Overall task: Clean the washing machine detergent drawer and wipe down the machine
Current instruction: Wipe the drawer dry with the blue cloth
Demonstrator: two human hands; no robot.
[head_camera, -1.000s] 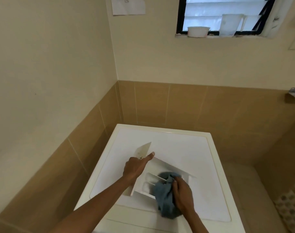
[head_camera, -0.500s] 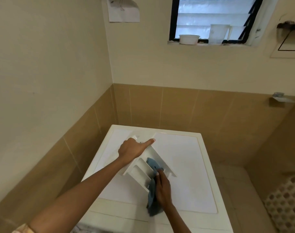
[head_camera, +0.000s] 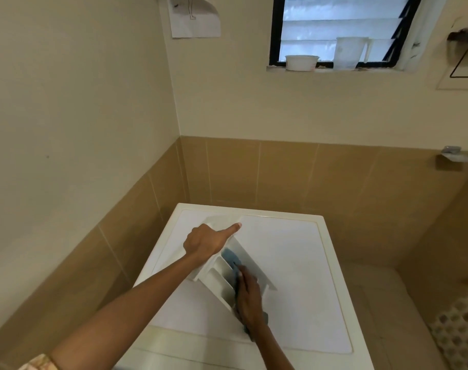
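My left hand (head_camera: 204, 241) clamps the far end of the white plastic detergent drawer (head_camera: 222, 273), forefinger out, bracing it on the white washing machine top (head_camera: 289, 263) so my right hand (head_camera: 250, 297) can press the blue cloth (head_camera: 231, 259) into a compartment.

**No readable text**

No words, brands or numbers can be made out. The paper sheet (head_camera: 195, 17) pinned to the wall bears only a faint line drawing; any markings on the detergent drawer (head_camera: 222, 273) are unclear.
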